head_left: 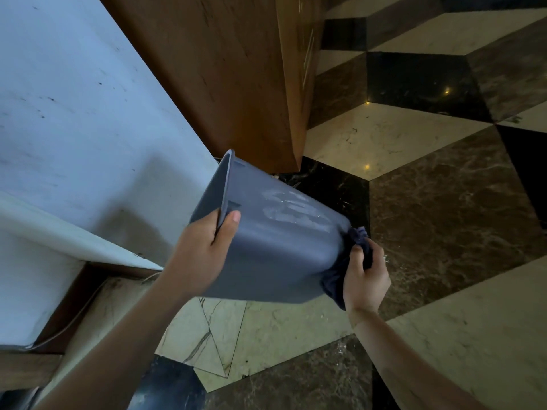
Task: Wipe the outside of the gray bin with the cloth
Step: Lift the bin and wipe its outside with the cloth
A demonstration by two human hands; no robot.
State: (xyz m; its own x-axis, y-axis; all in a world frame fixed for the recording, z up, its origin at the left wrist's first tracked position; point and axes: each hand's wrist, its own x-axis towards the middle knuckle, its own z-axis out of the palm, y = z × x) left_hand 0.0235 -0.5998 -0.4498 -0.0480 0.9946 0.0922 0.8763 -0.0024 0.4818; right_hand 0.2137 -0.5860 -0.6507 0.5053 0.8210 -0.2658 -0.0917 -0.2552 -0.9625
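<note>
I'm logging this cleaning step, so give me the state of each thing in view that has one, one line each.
gray bin: lifted off the floor, tipped on its side, pale streaks on its upper wall.
dark cloth: bunched, pressed against the bin's base.
left hand: gripping the bin's rim, thumb outside.
right hand: closed on the cloth.

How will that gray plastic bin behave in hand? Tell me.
The gray plastic bin is probably light: the left hand alone holds it tilted by the rim. It looks stiff, keeping shape. Its smooth wall may slip under the dark cloth.
</note>
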